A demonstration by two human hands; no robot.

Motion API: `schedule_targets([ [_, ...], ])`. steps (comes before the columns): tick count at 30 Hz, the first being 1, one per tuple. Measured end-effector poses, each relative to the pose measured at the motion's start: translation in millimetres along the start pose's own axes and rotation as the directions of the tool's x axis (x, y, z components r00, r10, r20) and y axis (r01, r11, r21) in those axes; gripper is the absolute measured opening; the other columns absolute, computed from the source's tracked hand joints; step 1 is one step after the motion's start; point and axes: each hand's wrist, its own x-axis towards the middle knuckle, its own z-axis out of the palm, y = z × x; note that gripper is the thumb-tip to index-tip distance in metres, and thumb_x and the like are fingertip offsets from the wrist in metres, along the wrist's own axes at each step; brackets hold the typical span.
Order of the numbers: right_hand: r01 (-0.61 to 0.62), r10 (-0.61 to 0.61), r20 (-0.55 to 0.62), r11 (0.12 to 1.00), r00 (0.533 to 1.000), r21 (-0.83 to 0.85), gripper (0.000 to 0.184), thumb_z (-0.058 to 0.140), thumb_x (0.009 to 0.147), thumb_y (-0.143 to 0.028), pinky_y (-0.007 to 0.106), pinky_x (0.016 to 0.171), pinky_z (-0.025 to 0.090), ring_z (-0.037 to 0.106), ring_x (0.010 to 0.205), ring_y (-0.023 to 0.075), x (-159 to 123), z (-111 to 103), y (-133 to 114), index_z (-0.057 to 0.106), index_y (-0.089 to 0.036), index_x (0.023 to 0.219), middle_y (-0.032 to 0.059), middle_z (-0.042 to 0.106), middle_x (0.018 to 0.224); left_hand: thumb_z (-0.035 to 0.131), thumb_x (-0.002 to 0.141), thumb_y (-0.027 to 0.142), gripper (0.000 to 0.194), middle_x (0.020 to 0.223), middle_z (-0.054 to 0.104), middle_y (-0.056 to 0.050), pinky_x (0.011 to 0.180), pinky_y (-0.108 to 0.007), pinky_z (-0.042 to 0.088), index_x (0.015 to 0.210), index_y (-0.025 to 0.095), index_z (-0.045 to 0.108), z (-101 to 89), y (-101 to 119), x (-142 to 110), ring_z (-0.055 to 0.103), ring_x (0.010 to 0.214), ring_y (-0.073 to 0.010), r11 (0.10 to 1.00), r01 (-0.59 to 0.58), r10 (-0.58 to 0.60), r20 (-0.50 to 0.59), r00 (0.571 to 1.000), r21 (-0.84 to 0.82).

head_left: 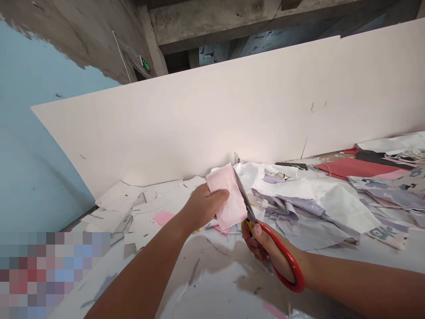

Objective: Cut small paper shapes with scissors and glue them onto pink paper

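Observation:
A folded piece of pale pink fabric is pinched in my left hand, thumb on top and the other fingers behind it. My right hand is wrapped round a pair of scissors with large red handles. The dark blades point up and away, lying along the right edge of the pink fabric. Whether the blades are fully closed is hard to see. Beneath both hands lies a white work surface strewn with thin scraps.
White paper or card pieces lie in a pile at the left. To the right are white cloth, lavender printed fabric and red material. A tall pale panel stands behind the surface, beside a blue wall.

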Motion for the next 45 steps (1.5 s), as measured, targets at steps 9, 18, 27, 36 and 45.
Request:
schedule_targets([
  [9, 0.135, -0.127, 0.069, 0.983, 0.990, -0.128, 0.054, 0.025, 0.078, -0.071, 0.026, 0.053, 0.033, 0.033, 0.060, 0.0118, -0.9, -4.1, -3.9, 0.042, -0.019, 0.079, 0.0004, 0.039, 0.075, 0.048, 0.065, 0.026, 0.012, 0.050, 0.041, 0.004, 0.043, -0.022, 0.031, 0.056, 0.019, 0.045, 0.5, 1.4, -1.1, 0.039, 0.048, -0.0104, 1.000, 0.000, 0.000, 0.038, 0.999, -0.002],
  [18, 0.055, -0.054, 0.013, 0.991, 0.998, -0.124, 0.056, 0.021, 0.077, -0.072, 0.028, 0.055, 0.032, 0.031, 0.057, 0.0116, -0.3, -2.6, -2.5, 0.042, -0.020, 0.077, -0.0016, 0.037, 0.071, 0.048, 0.066, 0.028, 0.014, 0.051, 0.047, 0.002, 0.046, -0.024, 0.035, 0.057, 0.018, 0.051, 2.2, 1.6, -3.7, 0.045, 0.049, -0.0128, 1.000, -0.006, 0.008, 0.092, 0.996, -0.017],
  [27, -0.033, 0.034, -0.053, 0.999, 0.998, 0.014, 0.052, 0.025, 0.078, -0.071, 0.027, 0.050, 0.025, 0.025, 0.050, 0.0102, 2.9, 2.2, -8.5, 0.036, -0.021, 0.065, -0.0063, 0.028, 0.057, 0.048, 0.066, 0.029, 0.014, 0.052, 0.050, 0.001, 0.047, -0.024, 0.036, 0.058, 0.018, 0.052, 4.3, -1.1, -2.2, 0.047, 0.051, -0.0135, 0.999, 0.002, 0.003, 0.109, 0.994, -0.046],
  [36, -0.036, 0.036, -0.052, 0.999, 0.998, 0.008, 0.052, 0.025, 0.079, -0.069, 0.025, 0.046, 0.024, 0.024, 0.048, 0.0090, 2.3, 0.0, 2.1, 0.030, -0.021, 0.059, -0.0062, 0.026, 0.055, 0.048, 0.068, 0.030, 0.015, 0.054, 0.050, 0.001, 0.048, -0.024, 0.036, 0.060, 0.017, 0.052, 4.0, -0.2, -2.7, 0.048, 0.052, -0.0137, 0.999, 0.029, -0.024, 0.144, 0.989, -0.033],
  [45, -0.171, 0.165, -0.118, 0.984, 0.979, -0.044, 0.054, 0.029, 0.075, -0.072, 0.025, 0.036, 0.023, 0.026, 0.036, 0.0088, 2.0, 2.2, -2.9, 0.032, -0.023, 0.054, -0.0059, 0.029, 0.041, 0.045, 0.071, 0.028, 0.018, 0.051, 0.042, 0.004, 0.047, -0.023, 0.034, 0.056, 0.019, 0.047, 4.3, 1.2, -3.8, 0.043, 0.048, -0.0112, 0.997, 0.050, -0.042, 0.143, 0.989, -0.050],
])
